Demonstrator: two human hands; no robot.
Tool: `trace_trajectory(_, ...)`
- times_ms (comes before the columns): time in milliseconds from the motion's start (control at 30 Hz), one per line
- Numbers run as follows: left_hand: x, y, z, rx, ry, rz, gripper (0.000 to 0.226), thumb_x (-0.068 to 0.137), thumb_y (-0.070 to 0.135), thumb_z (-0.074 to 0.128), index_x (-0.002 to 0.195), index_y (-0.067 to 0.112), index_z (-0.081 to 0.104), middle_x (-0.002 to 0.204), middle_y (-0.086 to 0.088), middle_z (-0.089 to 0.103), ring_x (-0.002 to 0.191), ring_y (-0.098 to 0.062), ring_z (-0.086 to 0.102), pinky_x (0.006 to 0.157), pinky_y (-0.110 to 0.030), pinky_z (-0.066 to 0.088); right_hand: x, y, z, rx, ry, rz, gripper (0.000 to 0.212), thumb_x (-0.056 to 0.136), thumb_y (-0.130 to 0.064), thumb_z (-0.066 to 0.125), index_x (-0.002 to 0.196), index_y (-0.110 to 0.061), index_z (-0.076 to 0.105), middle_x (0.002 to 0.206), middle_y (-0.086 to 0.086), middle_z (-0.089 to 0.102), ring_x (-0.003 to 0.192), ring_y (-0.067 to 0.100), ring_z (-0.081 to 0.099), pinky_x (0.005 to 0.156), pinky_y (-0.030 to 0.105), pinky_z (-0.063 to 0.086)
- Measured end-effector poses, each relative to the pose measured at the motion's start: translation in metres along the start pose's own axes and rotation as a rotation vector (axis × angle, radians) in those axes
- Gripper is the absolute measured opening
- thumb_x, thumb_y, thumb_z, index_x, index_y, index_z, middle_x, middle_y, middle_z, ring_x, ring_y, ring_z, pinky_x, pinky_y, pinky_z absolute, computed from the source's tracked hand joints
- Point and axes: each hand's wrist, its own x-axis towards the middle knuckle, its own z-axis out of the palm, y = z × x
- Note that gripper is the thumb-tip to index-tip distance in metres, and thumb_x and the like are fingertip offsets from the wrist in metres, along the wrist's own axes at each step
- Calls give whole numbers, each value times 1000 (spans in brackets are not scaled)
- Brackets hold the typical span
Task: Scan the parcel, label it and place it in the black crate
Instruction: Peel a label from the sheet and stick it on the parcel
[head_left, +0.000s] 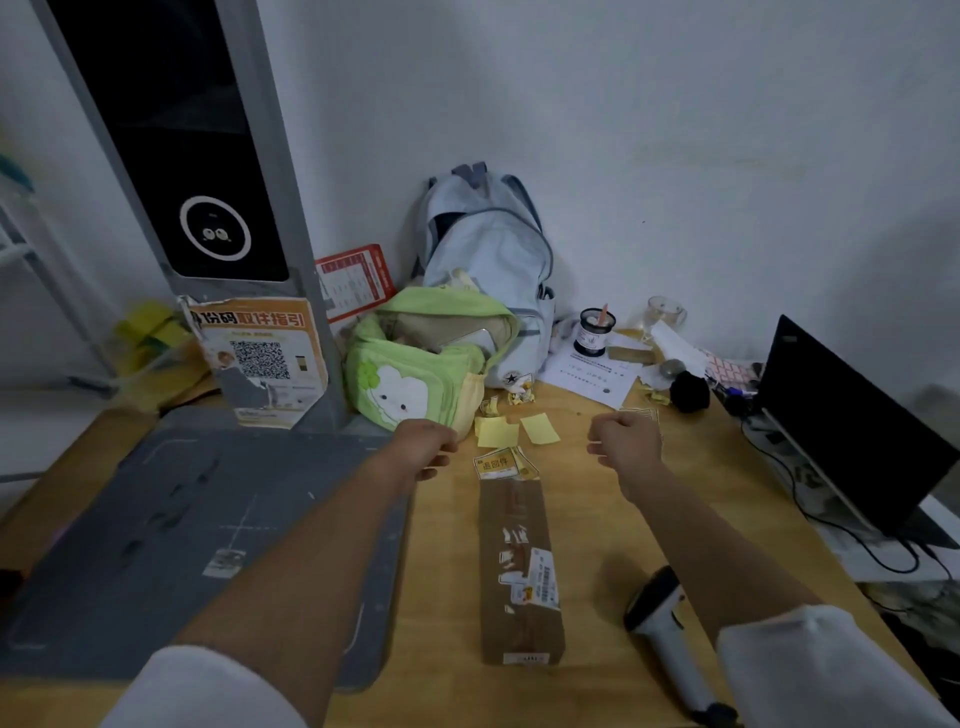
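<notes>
Both of my hands are raised above the far half of the wooden table (613, 525), forearms bare, white sleeves pushed back. My left hand (423, 447) is loosely curled, fingers bent inward, just in front of the green bag (410, 374); I cannot tell whether anything small is pinched between the fingers. My right hand (626, 441) is closed into a loose fist with nothing visible in it, and it hangs over a small label sheet near the paper clutter.

Parcel position: the parcel (519, 566), a long brown carton, lies flat on the table between my forearms, its long axis running from the near edge toward the far edge. White and yellow stickers sit on its top face toward the near end. A yellow-bordered label (501, 464) lies on the table touching the parcel's far end. Two plain yellow notes (519, 430) lie just beyond that label.

Scanner position: the handheld scanner (670, 639), white with a black head, rests on the table near the near right corner, beside my right forearm and apart from the parcel.

Other fixtures: a grey scanning platform (171, 519) covers the left side of the table, with its upright column (208, 182) at the far left. A pale blue backpack (493, 260) leans against the wall behind the green bag. A black laptop (852, 431) stands open along the right edge.
</notes>
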Motion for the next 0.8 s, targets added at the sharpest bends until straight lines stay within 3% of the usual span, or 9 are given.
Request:
trace_trajectory(167,29,-6,2,-85,57,-61,9,84,9,57,77,14,60,80,-3,62,62,-12,56,53,-22,37,27,6,17,-10,26,11,9,78,-6,59,73,-9,66,74,11,65,57,22,58,58,31,45)
trace_trajectory(367,74,-20,2,-123,79,-213,7,85,12,53,78,15,54,83,0,59,67,-12,57,54,-23,36,70,25,52,-63,-173,104,9,86,-9,59,85,-6,66,71,10,63,57,21,55,54,28,41)
trace_trajectory(533,119,-32,19,-149,94,-317,10,86,9,52,78,14,53,90,-4,60,69,-14,58,57,-25,40,107,47,78,-160,-278,192,12,86,-9,56,77,-10,63,71,9,63,59,22,56,55,27,40)
trace_trajectory(633,141,-37,34,-137,78,-367,4,88,10,51,89,10,56,94,-5,60,72,-15,58,61,-27,44,128,61,91,-240,-318,243,14,85,-10,55,73,-13,61,74,9,64,59,21,57,56,27,41)
trace_trajectory(700,154,-40,42,-143,111,-365,15,88,10,52,102,8,54,96,-6,57,73,-16,56,61,-28,44,140,71,101,-272,-316,265,15,85,-13,56,71,-13,61,74,9,64,59,20,57,57,29,42)
trace_trajectory(800,171,-46,49,-156,150,-371,11,88,13,52,99,10,53,98,-8,54,80,-20,53,62,-28,42,155,86,115,-318,-328,276,18,83,-16,58,67,-15,64,76,11,63,64,23,56,61,34,44)
